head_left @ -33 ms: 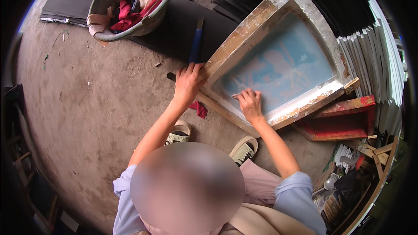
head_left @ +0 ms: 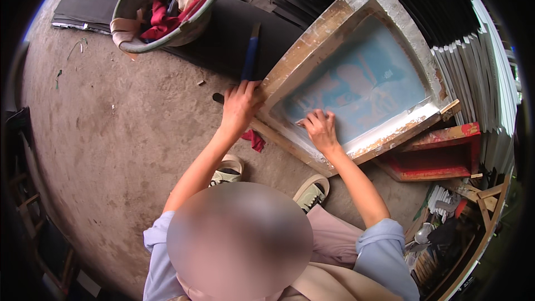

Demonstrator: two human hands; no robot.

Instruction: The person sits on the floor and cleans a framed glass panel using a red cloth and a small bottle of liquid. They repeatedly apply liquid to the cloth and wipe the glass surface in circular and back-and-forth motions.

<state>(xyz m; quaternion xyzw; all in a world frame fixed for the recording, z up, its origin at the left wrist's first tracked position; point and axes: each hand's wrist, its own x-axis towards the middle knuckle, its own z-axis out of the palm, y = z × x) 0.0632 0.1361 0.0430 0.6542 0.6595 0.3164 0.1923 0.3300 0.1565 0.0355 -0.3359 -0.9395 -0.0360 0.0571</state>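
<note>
A wooden screen printing frame point(head_left: 309, 42), smeared with white and brown, leans at a tilt in front of me. Its mesh point(head_left: 356, 86) carries a pale blue stencil with greyish shapes. My left hand point(head_left: 239, 107) is closed over the frame's left edge. Inside the frame, my right hand point(head_left: 321, 130) is bent in a pinch against the mesh near its lower left corner. A small whitish bit shows at those fingertips, too little to name. Just beyond my left hand lies a blue-handled tool point(head_left: 251, 56) with a flat, brownish blade.
A worn basin point(head_left: 192, 36) holding red and beige rags stands at the upper left. Dark flat sheets point(head_left: 223, 33) lie beside it, and stacked sheets point(head_left: 465, 72) line the right. A red-stained frame point(head_left: 434, 156) sits below them. A red scrap point(head_left: 254, 140) lies by my feet.
My right forearm and elbow have shifted slightly to the right, while the right fingers stay at nearly the same spot on the mesh. My left hand keeps its hold on the frame.
</note>
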